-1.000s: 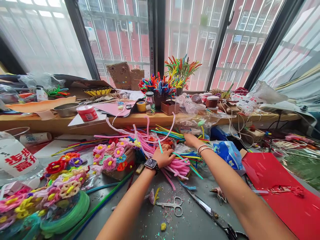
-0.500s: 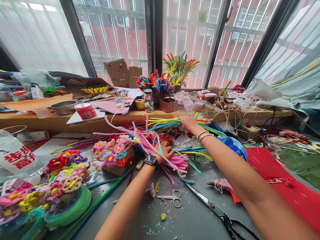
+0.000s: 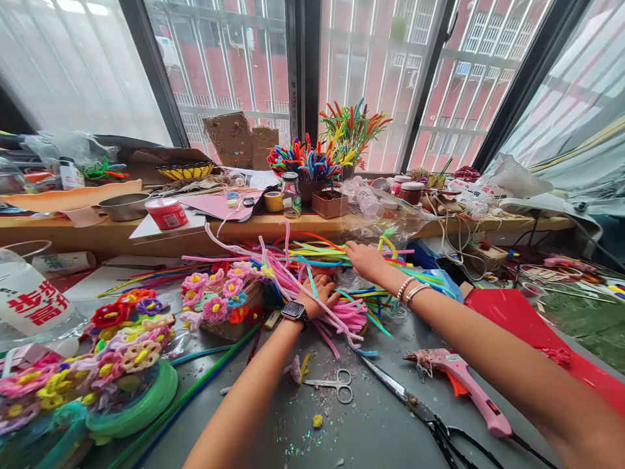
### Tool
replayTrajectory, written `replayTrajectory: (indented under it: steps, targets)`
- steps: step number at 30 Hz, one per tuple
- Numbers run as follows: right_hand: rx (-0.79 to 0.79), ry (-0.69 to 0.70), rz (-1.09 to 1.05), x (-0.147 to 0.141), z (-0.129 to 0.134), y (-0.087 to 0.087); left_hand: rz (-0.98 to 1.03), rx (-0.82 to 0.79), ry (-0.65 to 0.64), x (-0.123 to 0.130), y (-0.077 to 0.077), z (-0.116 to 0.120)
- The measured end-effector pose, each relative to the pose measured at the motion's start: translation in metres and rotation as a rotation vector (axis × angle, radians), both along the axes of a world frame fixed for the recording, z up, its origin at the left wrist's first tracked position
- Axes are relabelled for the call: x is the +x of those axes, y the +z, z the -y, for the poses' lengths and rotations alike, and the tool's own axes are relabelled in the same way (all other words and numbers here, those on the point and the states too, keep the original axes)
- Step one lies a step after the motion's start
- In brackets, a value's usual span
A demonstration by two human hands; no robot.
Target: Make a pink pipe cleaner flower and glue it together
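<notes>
My left hand (image 3: 316,298), with a black watch at the wrist, is closed over a bundle of pink pipe cleaners (image 3: 344,318). A few strands cross above its fingers. Further back, my right hand (image 3: 367,264) has its fingers bent down on a spread of yellow, green, blue and orange pipe cleaners (image 3: 319,251); its fingertips are partly hidden among them. Beside the left hand stands a box covered with pipe-cleaner flowers (image 3: 217,309). Small scissors (image 3: 336,385) and large black-handled scissors (image 3: 415,405) lie nearer to me.
A pink glue gun (image 3: 469,384) lies under my right forearm, by red sheet material (image 3: 527,332). Flower-covered pieces (image 3: 122,365) and a plastic tub (image 3: 34,306) fill the left side. Jars and a pot of colourful stems (image 3: 307,172) line the wooden ledge (image 3: 244,229).
My right hand has come down and nearer from the ledge's edge, and the coloured pipe cleaners around it have shifted. The glue gun's handle is uncovered. My left hand has stayed put.
</notes>
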State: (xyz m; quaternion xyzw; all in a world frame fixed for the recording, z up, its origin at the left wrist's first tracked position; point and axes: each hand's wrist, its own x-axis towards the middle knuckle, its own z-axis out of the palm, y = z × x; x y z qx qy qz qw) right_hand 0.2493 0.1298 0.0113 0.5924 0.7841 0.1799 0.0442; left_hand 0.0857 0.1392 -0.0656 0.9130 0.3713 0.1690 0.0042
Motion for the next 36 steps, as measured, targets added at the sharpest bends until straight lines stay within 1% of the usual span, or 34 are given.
replayTrajectory:
  steps: [4,7,12,15,18,21,24,27,30,32,33,34,36]
  targets:
    - [-0.028,0.057,0.035,-0.011,0.025,-0.021,0.036,0.003,-0.002,-0.002,0.000,0.002]
    - [-0.020,0.086,0.044,-0.012,0.034,-0.032,0.073,0.002,0.007,-0.006,0.001,0.005]
    - [-0.022,0.124,0.061,-0.002,0.034,-0.035,0.098,-0.081,0.077,-0.010,0.005,0.009]
    - [-0.023,0.134,0.068,0.005,0.033,-0.038,0.120,-0.100,0.098,-0.012,0.007,0.011]
    - [-0.022,0.165,0.095,0.007,0.034,-0.042,0.131,-0.080,0.084,-0.012,0.008,0.013]
    - [-0.022,0.221,0.123,0.010,0.036,-0.043,0.077,-0.065,0.064,-0.010,0.009,0.012]
    - [-0.056,0.292,0.101,0.015,0.038,-0.042,0.022,-0.049,0.077,-0.007,0.010,0.010]
    - [-0.196,0.343,0.027,0.023,0.035,-0.036,0.015,-0.029,0.084,-0.004,0.010,0.009]
    - [-0.351,0.352,-0.123,0.029,0.027,-0.025,0.028,-0.033,0.089,-0.002,0.010,0.008]
    - [-0.418,0.312,-0.247,0.031,0.018,-0.014,0.031,-0.045,0.098,-0.002,0.010,0.009]
    - [-0.424,0.270,-0.300,0.031,0.013,-0.009,0.032,-0.046,0.102,-0.002,0.010,0.009]
    - [-0.397,0.212,-0.338,0.031,0.007,-0.004,0.035,-0.042,0.104,-0.002,0.010,0.009]
    - [-0.291,0.110,-0.366,0.029,-0.005,0.005,0.043,-0.023,0.103,-0.001,0.010,0.010]
